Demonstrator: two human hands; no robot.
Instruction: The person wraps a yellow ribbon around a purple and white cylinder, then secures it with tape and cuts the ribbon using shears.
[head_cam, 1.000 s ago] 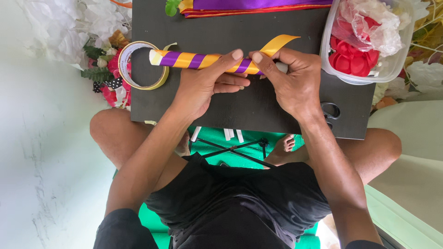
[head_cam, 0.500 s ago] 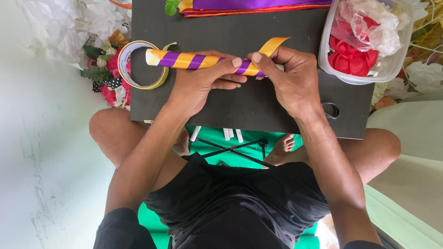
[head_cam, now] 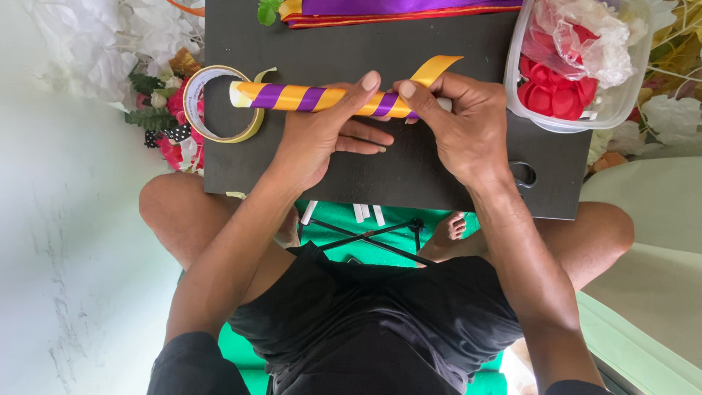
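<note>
Two hands meet on one striped roll (head_cam: 307,97) lying on the dark board (head_cam: 409,175): left hand (head_cam: 322,135) and right hand (head_cam: 461,124) pinch it (thumbs on top). Beyond: one tape ring (head_cam: 219,102), one plastic tub (head_cam: 578,62).

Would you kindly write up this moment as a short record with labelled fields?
Setting: person seated cross-legged, dark board across the lap
Left hand: grips the striped stick, orange and purple
Right hand: pinches the stick's other end, by the loose orange ribbon
Tape roll: on the board, at the stick's left tip
Plastic tub: red petals and crumpled plastic inside
Board's far edge: folded purple and orange ribbons
</note>
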